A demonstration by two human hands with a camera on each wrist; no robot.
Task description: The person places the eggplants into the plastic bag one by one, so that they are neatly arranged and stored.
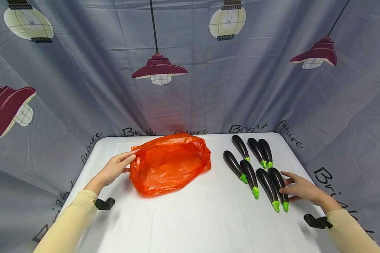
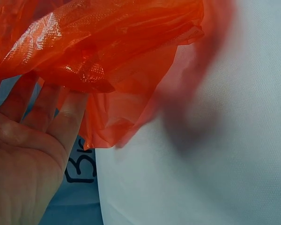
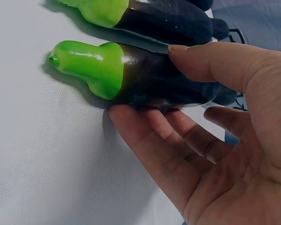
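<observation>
Seven dark eggplants (image 1: 249, 175) lie on the white table (image 1: 183, 225) in the head view, over on the person's right, and an orange bag (image 1: 168, 165) sits to the left of them with its mouth wide open. The left hand (image 1: 112, 169) holds the bag by its left edge, and the right hand (image 1: 305, 189) has its thumb and fingers round the near right eggplant (image 1: 277, 181), close beside another one. In the left wrist view, the fingers (image 2: 69, 115) reach under the plastic, which looks thin, crinkly and light; it would likely flop, and might rip if pulled hard, so the rim seems best to hold. In the right wrist view, the gripped eggplant is smooth and shiny with a green tip (image 3: 91, 65), the thumb (image 3: 196, 61) on one side and fingers on the other. It looks stiff and maybe slippery; its weight can't be told. Its fat middle seems a good place to squeeze.
</observation>
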